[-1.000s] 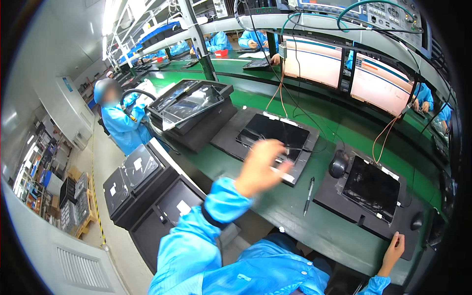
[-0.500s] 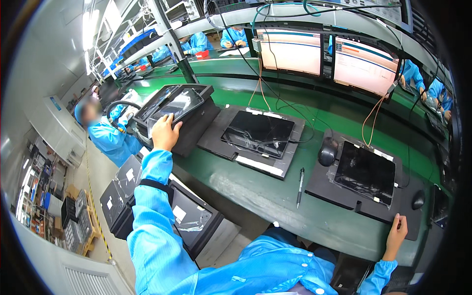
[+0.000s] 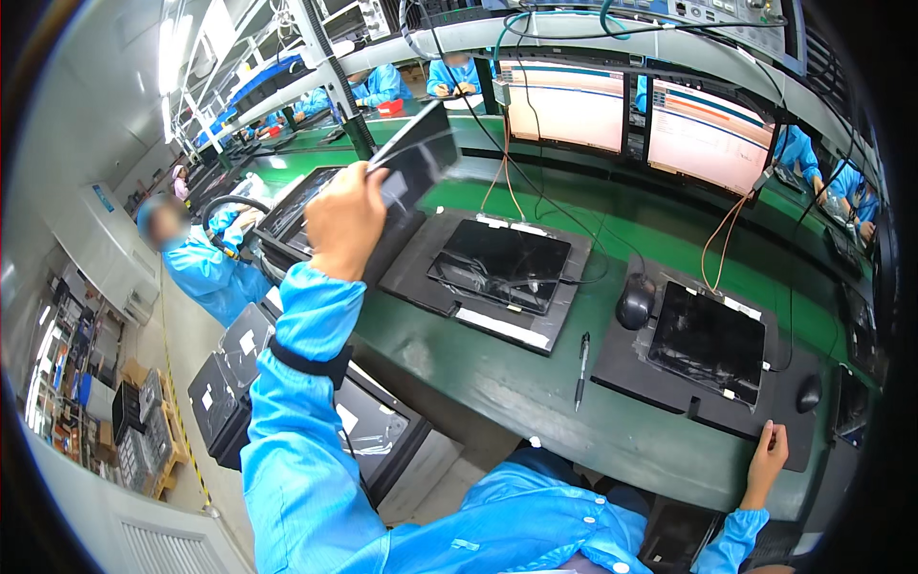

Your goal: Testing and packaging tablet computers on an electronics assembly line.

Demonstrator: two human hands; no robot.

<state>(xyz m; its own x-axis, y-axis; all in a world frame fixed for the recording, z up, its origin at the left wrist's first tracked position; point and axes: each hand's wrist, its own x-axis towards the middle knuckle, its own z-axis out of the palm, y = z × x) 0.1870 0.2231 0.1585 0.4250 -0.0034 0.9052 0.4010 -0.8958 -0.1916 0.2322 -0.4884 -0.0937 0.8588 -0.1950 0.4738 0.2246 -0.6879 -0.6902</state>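
My left hand (image 3: pixel 346 222) is closed on the edge of a thin dark tablet (image 3: pixel 419 158). The tablet is lifted and tilted above a black tray (image 3: pixel 298 206) on the left part of the bench. My right hand (image 3: pixel 765 466) lies by the front edge of the right black mat (image 3: pixel 622 365), fingers loosely bent and nothing visible in them. On that mat lies a film-covered tablet (image 3: pixel 710 340) with a cable at its side. Another tablet (image 3: pixel 502 263) lies on the middle mat (image 3: pixel 421 285), also with a cable.
A pen (image 3: pixel 582 371) lies between the mats, with a black mouse (image 3: pixel 635 304) and another mouse (image 3: pixel 810 392) nearby. Two monitors (image 3: pixel 564 107) stand behind. Trays of panels (image 3: pixel 368 421) stand below the bench at left. A co-worker (image 3: pixel 206 253) in blue is beyond the tray.
My left hand has raised a tablet out of the black tray and tilted it up, moving slightly right. My right hand stays almost where it was.
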